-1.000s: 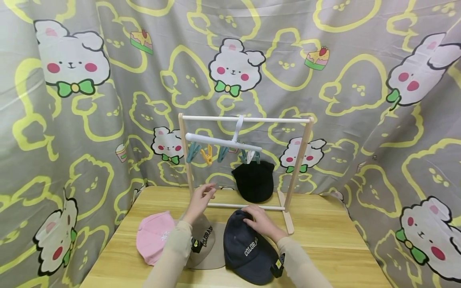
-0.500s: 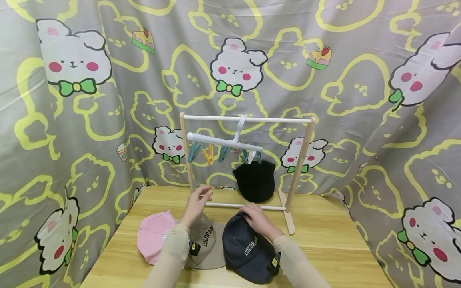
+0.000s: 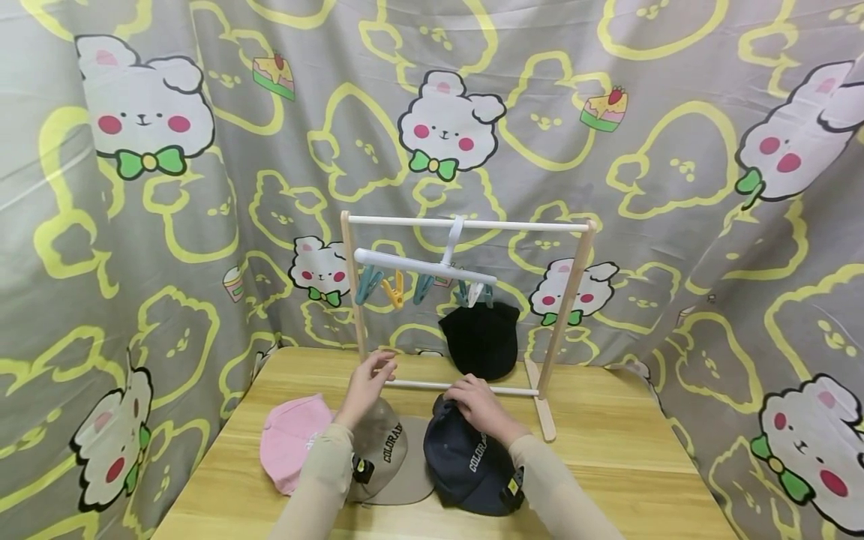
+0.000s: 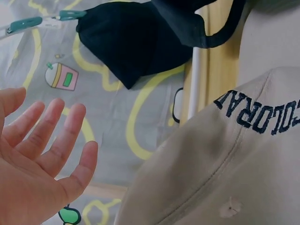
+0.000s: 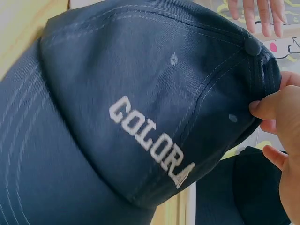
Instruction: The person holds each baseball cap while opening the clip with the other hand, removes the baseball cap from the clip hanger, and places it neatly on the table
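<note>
My right hand (image 3: 481, 405) pinches the crown of a navy baseball cap (image 3: 454, 461) between thumb and fingers. Pale letters run across the cap's front, and its brim points down toward me. In the right wrist view the thumb (image 5: 267, 107) presses beside the top button. My left hand (image 3: 363, 390) holds nothing; its fingers are spread and relaxed in the left wrist view. Below it lies a beige cap (image 3: 417, 480) with dark lettering, partly covered by the left forearm. A black cap (image 3: 482, 345) hangs by clips from a white hanger (image 3: 418, 264).
A wooden rack (image 3: 565, 307) with white rods stands at the back of the table (image 3: 621, 450) and carries the hanger. Along the hanger are several clips, one of them a yellow clip (image 3: 394, 291). At left lies a pink cap (image 3: 286, 435). A patterned curtain (image 3: 270, 187) surrounds the table.
The navy cap's brim has risen a little and the cap has turned slightly, with the right hand's fingers curling further over its crown. My left hand has drawn slightly back.
</note>
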